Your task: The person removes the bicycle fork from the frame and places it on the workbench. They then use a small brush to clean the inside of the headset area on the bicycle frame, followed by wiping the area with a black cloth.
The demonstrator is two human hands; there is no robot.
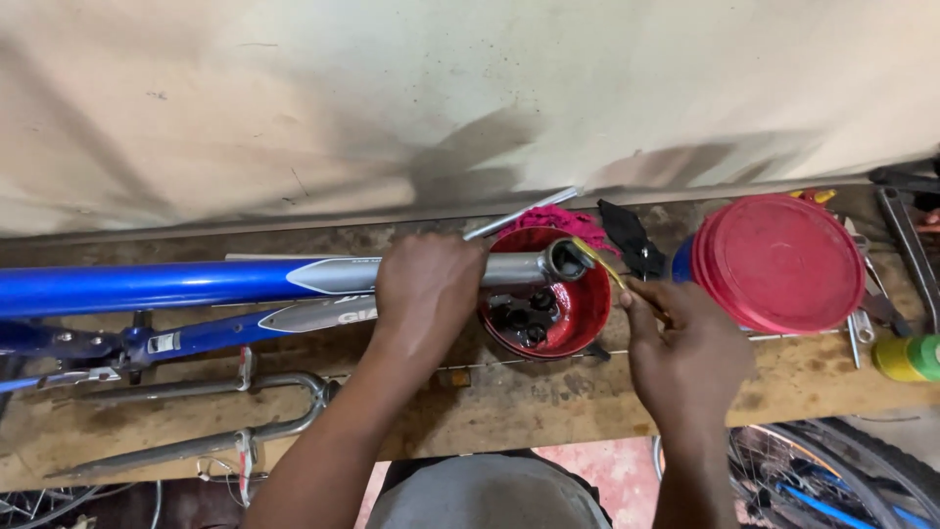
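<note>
A blue and silver bicycle frame (176,282) lies across the wooden workbench (529,402). My left hand (428,286) grips its silver tube near the open end (566,260). That end hangs over a red bowl (587,313) with dark small parts in it. My right hand (685,353) holds a thin yellow-handled brush (605,263), its tip at the tube's opening.
A red round lid (778,263) on a blue tub stands right of the bowl. Black part (630,238), pink rag (553,220), metal rod (521,214) lie behind. Yellow-green tape roll (909,358) and tools at far right. Bicycle wheel (832,480) below the bench.
</note>
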